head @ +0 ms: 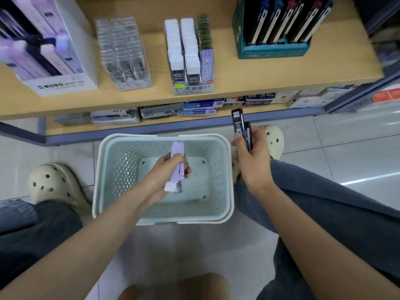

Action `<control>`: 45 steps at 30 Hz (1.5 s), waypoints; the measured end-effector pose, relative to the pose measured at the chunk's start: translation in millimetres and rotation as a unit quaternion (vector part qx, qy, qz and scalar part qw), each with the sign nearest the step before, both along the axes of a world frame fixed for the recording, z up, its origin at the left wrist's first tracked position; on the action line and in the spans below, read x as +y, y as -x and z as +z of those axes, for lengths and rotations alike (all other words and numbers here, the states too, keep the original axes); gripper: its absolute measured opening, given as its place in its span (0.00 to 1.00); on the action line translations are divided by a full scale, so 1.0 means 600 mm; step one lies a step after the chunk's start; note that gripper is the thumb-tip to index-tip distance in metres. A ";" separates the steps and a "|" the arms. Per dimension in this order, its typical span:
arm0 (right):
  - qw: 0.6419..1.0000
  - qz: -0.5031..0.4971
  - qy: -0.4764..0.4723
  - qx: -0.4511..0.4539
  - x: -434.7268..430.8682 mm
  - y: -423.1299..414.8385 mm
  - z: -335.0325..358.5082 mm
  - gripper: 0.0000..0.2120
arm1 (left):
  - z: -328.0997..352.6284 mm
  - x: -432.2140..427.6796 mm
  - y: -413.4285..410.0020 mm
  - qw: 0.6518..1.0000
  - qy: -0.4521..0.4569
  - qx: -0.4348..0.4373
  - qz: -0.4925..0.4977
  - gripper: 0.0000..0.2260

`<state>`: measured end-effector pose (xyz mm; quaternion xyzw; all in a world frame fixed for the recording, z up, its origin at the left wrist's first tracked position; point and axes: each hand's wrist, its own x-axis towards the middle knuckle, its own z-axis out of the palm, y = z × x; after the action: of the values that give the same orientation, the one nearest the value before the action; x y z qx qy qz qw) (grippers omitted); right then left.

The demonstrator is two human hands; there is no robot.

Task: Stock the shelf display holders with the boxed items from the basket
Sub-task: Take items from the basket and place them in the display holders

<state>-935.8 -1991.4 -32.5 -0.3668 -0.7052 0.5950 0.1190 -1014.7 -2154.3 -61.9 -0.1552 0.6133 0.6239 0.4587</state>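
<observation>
Basket [96, 182] on the floor between the feet, and the left hand [171, 167] hangs right over its middle, fingers curled round a small bundle of lilac boxes [177, 152]. Something greyish pokes out under them; can't make it out. Out to that hand's right, just past the basket rim, the right hand [251, 161] grips a pair of slim dark boxes [238, 122], ends pointing up toward the shelf [259, 72].

Here's what the next move turns on, by my read. The lilac bundle's long axis runs straight away from the body, and the holders lie dead ahead and above. The labelled holder [190, 88] with white-capped packs sits forward of the left hand, a touch to its right, with one lilac pack [206, 63] at the front of its rightmost lane. The clear holder [123, 55] stands forward and to the left, and looks unfilled. The lanes run front to back, much like the bundle, so little turning seems needed. For the lilac lane, the two hands look about equally near.
</observation>
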 end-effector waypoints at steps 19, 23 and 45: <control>0.935 0.353 0.033 0.010 -0.119 0.119 0.210 0.05 | 0.277 -0.083 0.086 0.973 -0.019 0.192 0.126 0.08; 0.919 0.393 0.011 -0.002 -0.129 0.136 0.230 0.06 | 0.299 -0.111 0.105 0.966 0.024 0.230 0.119 0.04; 0.950 0.269 -0.116 0.107 -0.209 0.365 0.238 0.06 | 0.391 -0.285 0.225 0.907 0.097 0.305 0.274 0.04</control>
<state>-1154.8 -2117.0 110.5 -0.0812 -0.8247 0.5551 0.0711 -1149.5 -2325.0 173.0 -0.1626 0.7141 0.6796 0.0427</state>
